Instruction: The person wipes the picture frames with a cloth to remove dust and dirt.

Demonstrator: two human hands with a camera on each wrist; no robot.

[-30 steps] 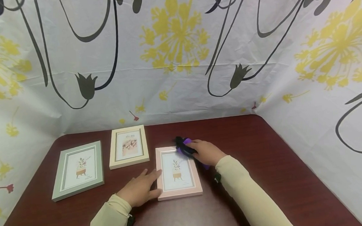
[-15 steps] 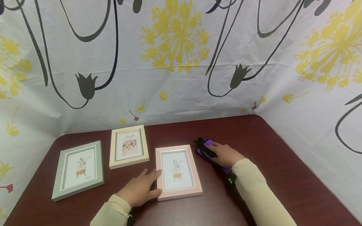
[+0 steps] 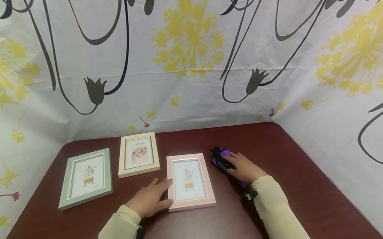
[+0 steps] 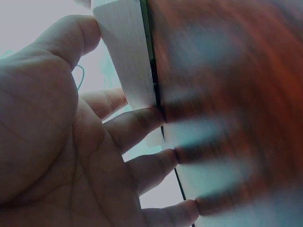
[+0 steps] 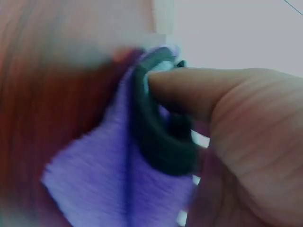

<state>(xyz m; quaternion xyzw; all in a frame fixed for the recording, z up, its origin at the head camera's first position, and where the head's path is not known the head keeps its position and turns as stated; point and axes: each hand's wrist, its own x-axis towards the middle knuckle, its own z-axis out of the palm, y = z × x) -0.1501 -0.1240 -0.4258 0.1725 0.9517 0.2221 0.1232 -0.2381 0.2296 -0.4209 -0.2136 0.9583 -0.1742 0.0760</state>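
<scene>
In the head view a pink picture frame (image 3: 192, 204) lies flat on the table, showing a plant print. My left hand (image 3: 148, 199) touches its left edge with spread fingers. In the left wrist view the thumb (image 4: 78, 40) rests at the frame's side (image 4: 123, 52), and the other fingertips meet the tabletop. Right of the frame, my right hand (image 3: 246, 169) holds a purple fuzzy cloth (image 3: 226, 153) together with a curved black piece (image 3: 222, 161). Up close in the right wrist view, the thumb (image 5: 184, 87) presses inside the black piece (image 5: 161, 146); the other fingers are mostly hidden.
A green picture frame (image 3: 108, 173) lies at the left of the dark red table (image 3: 280, 146). Between it and the pink one, farther back, is a cream picture frame (image 3: 122, 157). A patterned white curtain (image 3: 191, 112) encloses the back and sides.
My right hand has moved right with the purple cloth and black piece, from the pink picture frame's upper right corner to the table beside it. The left hand stays at the frame's left edge.
</scene>
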